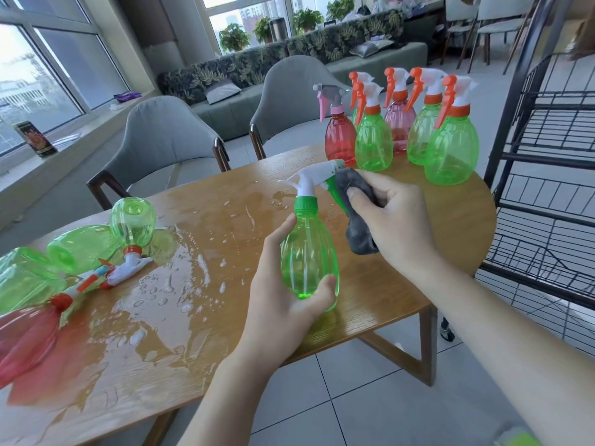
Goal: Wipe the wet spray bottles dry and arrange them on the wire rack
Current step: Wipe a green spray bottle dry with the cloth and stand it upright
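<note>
Mid-task: left hand [283,294] grips a green spray bottle [309,252] above the tabletop [418,252] as right hand [399,217], clenching a grey cloth [357,233], wipes its trigger; six upright bottles [450,146] wait, several wet ones [80,249] lie, wire rack [547,156] bare.

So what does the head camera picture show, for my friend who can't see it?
A person's left hand holds a green spray bottle while the right hand wipes its trigger with a grey cloth. More bottles lie on the wet wooden table; others stand upright near a black wire rack.
</note>
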Motion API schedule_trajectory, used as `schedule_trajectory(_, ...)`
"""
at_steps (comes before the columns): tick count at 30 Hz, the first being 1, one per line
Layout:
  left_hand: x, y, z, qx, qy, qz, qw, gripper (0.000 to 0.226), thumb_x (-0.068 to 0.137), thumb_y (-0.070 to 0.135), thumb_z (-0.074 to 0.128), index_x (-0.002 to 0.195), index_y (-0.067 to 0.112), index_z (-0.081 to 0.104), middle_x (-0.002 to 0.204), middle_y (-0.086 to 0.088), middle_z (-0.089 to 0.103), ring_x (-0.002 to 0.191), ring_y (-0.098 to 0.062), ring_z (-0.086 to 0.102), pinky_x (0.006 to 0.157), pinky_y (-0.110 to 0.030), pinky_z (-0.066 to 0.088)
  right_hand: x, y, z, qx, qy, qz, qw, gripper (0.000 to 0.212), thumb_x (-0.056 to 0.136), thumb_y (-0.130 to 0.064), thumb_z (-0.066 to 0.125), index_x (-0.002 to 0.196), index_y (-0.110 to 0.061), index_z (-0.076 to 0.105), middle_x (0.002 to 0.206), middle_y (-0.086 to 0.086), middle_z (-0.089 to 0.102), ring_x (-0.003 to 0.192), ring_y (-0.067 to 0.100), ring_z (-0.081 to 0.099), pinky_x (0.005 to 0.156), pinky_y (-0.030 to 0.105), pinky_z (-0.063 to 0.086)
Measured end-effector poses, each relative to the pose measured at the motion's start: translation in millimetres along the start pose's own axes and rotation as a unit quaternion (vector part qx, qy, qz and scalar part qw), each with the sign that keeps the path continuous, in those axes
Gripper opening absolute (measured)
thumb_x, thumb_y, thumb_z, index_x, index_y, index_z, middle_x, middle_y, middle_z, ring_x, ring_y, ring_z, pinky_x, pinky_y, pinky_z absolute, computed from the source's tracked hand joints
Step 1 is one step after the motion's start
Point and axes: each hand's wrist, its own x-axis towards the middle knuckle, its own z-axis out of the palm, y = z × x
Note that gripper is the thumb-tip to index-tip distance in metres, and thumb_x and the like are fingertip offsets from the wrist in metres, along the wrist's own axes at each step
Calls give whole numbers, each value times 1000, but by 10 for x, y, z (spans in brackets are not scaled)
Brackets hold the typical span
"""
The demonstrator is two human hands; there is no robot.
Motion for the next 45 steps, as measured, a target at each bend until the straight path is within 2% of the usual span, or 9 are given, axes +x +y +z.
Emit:
schedule_trajectory(6, 11, -26, -45, -16, -4, -9, 1000, 80, 89, 24, 83, 152, 41, 38, 131, 49, 51, 130, 18, 49, 96, 3, 35, 54, -27, -281, -123, -126, 6, 984, 36, 99, -9, 67, 128, -28, 72, 114, -23, 72, 111, -5, 67, 102, 28, 54)
schedule_trajectory(10, 17, -53, -85, -11, -6, -11, 1000, 81, 90, 19, 86, 152, 45, 40, 137, 44, 52, 135, 14, 47, 99, 2, 35, 86, -81, -498, -205, -209, 18, 956, 35, 96, -10, 70, 116, -37, 76, 103, -34, 70, 102, -14, 66, 87, 8, 49)
schedule_trajectory(15, 38, -61, -108, 23, -7, 11, 1000, 88, 82, 12, 92, 150, 45, 46, 140, 35, 57, 138, 7, 50, 104, -3, 36, 114, -111, -517, -231, -90, -10, 969, 32, 99, -13, 65, 124, -31, 75, 113, -15, 76, 105, 3, 69, 94, 22, 56)
schedule_trajectory(20, 53, -95, -173, 96, -26, 77, 992, 90, 71, 29, 86, 149, 51, 49, 149, 21, 57, 144, -3, 50, 113, -11, 36, 187, -294, -522, -230, 2, -43, 972, 31, 103, -14, 61, 130, -25, 71, 104, -17, 69, 97, -2, 64, 79, 0, 45)
schedule_trajectory(23, 55, -88, -197, 152, -46, 106, 982, 92, 69, 35, 81, 150, 59, 45, 153, 23, 49, 143, 1, 48, 110, -8, 34, 208, -337, -513, -236, -58, -44, 969, 29, 103, -13, 59, 124, -26, 73, 98, -5, 76, 87, 13, 70, 74, 18, 52)
schedule_trajectory(28, 40, -37, -198, 253, -57, 132, 957, 93, 67, 44, 71, 152, 57, 39, 154, 28, 41, 132, -15, 56, 95, -32, 51, 183, -377, -524, -296, -116, -60, 946, 28, 101, -9, 59, 120, -21, 75, 72, -10, 67, 65, 9, 64, 58, 11, 43)
schedule_trajectory(36, 57, 8, -124, 337, -59, 124, 931, 99, 69, 42, 80, 155, 56, 34, 156, 15, 45, 127, -21, 53, 76, -36, 55, 61, -509, -339, -234, -118, -95, 960, 26, 101, -11, 61, 119, -24, 76, 72, -15, 70, 62, 4, 63, 54, 18, 45)
schedule_trajectory(42, 67, 10, -119, 331, -53, 112, 935, 96, 70, 45, 76, 154, 59, 31, 156, 18, 42, 129, -20, 52, 82, -39, 57, 60, -573, -378, -90, -129, -13, 987, 29, 102, -11, 62, 115, -35, 73, 101, -16, 79, 97, 3, 73, 94, 38, 59)
schedule_trajectory(45, 63, -15, -117, 289, -26, 92, 952, 94, 69, 44, 72, 152, 61, 31, 154, 21, 43, 132, -17, 52, 92, -39, 56, -10, -544, -327, 19, -66, 48, 996, 33, 100, -6, 64, 101, -38, 73, 97, -12, 80, 96, 11, 76, 94, 50, 59)
